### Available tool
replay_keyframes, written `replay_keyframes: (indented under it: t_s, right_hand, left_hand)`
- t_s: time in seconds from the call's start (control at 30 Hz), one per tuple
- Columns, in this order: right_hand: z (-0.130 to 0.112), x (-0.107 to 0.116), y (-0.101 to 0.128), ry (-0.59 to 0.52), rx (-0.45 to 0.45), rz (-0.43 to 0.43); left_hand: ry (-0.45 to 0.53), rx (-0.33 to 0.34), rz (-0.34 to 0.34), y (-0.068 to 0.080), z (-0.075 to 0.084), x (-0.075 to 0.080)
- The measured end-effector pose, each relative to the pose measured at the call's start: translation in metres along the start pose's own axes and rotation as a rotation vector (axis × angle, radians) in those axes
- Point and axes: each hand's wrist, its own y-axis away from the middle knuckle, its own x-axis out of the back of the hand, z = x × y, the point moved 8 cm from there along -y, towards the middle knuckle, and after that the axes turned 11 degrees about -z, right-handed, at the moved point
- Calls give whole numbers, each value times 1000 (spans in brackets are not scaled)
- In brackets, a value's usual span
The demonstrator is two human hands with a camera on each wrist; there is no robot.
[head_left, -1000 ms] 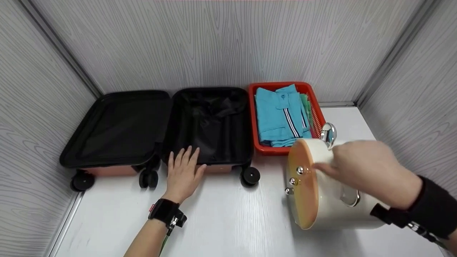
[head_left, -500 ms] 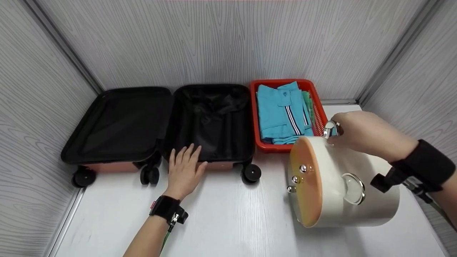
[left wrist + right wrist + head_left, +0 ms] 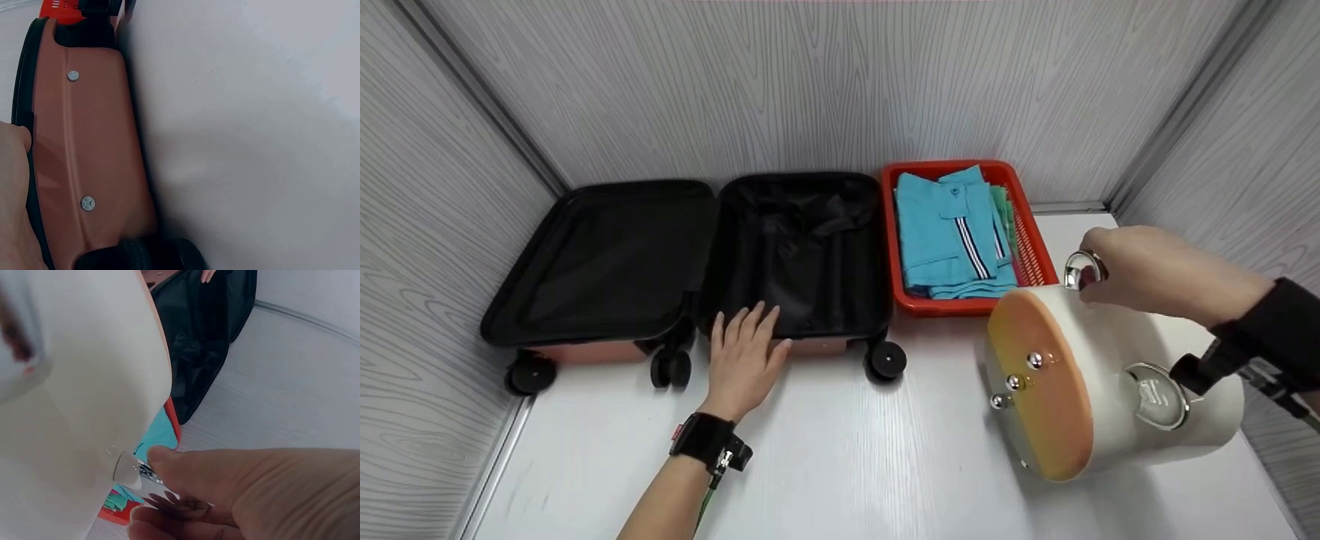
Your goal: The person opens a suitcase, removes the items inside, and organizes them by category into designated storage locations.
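Grey-panelled booth [image 3: 840,82], white tabletop [image 3: 847,457]

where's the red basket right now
In the head view the red basket sits at the back right of the table, between the open suitcase and the cream case.

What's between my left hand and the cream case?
Bare white table and a suitcase wheel separate the left hand from the cream case, in the head view.

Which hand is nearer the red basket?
Right. The right hand pinches the cream case's metal ring beside the red basket; the left hand rests on the open suitcase's front edge, farther away.
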Motion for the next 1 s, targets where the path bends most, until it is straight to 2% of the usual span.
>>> replay_keyframes:
  t_s: [0.17,0.33,0.5,0.73,0.87,1.0]
  right_hand:
    - [11,-2,3,-10,-11,-41]
    - [13,-2,5,25,18,-68]
    - [16,-1,7,84,43,-47]
    - [26,1,6,124,18,-22]
    - [30,1,3,145,28,21]
    - [37,1,-1,180,-4,43]
  left_hand:
    - [5,2,1,2,-2,0]
    - [14,10,-1,4,-6,-1]
    - [27,9,0,6,-7,-1]
    - [31,7,6,7,-7,1]
    - [26,7,17,9,-8,2]
    - [22,4,32,10,-8,3]
